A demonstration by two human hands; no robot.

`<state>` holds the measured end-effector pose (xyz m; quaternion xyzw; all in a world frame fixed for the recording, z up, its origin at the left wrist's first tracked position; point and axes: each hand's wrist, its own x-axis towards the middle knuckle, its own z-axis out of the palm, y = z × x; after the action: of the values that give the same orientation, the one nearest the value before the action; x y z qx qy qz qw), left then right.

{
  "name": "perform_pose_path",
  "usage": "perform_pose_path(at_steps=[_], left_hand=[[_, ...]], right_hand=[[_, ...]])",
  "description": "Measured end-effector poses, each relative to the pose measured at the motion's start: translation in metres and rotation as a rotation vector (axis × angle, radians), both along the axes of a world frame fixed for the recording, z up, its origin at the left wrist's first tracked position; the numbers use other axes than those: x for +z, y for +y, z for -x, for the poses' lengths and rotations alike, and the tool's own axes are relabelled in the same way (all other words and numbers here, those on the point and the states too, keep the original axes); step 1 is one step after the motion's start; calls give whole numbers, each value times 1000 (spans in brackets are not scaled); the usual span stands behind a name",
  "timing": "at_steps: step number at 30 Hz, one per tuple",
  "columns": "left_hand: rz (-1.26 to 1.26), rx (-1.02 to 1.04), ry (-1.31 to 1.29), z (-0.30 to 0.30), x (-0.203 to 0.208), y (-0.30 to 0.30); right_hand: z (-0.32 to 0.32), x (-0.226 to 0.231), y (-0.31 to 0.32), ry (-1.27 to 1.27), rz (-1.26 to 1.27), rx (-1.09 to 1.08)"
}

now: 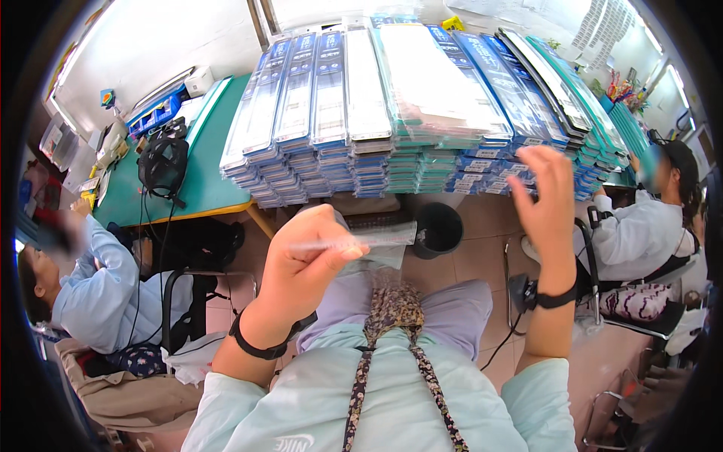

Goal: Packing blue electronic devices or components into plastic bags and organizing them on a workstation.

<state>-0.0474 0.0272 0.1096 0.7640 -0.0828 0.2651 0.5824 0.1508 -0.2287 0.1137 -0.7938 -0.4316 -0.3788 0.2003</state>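
Note:
My left hand [305,260] is closed, thumb against fingers, on a clear plastic bag [392,237] that sticks out to the right above my lap. My right hand [546,200] is raised with fingers apart and holds nothing. It is nearest to the right part of the large stack of long, flat blue-and-white packages [331,90] in front of me. A pile of clear plastic sleeves [429,83] lies on top of that stack. Just beyond the bag, a dark round bin [438,230] stands on the floor.
A green-topped table [199,173] with a black mesh fan-like object [163,166] is at the left. One person in light blue [105,286] sits at the left; another in a pale top [633,233] sits at the right. A black cable [501,350] hangs near my right forearm.

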Motion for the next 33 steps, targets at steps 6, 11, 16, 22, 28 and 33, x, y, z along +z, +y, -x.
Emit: perform_pose_path(at_steps=[6,11,16,22,28,33], left_hand=[[140,-37,62,3,-11,1],[196,-46,70,0,-15,-4],[95,-29,10,-7,-22,-5],[167,-54,65,-11,-30,-5],[191,-72,84,-16,-36,-7],[193,-109,96,-18,-38,-8]], right_hand=[[-79,-25,-60,53,-34,-323],[-107,-30,-71,39,56,-448],[-129,-34,-64,-68,132,-520],[-135,-36,-59,-88,172,-573],[-140,-36,-64,-100,214,-565],[-135,-29,-66,-98,214,-527]])
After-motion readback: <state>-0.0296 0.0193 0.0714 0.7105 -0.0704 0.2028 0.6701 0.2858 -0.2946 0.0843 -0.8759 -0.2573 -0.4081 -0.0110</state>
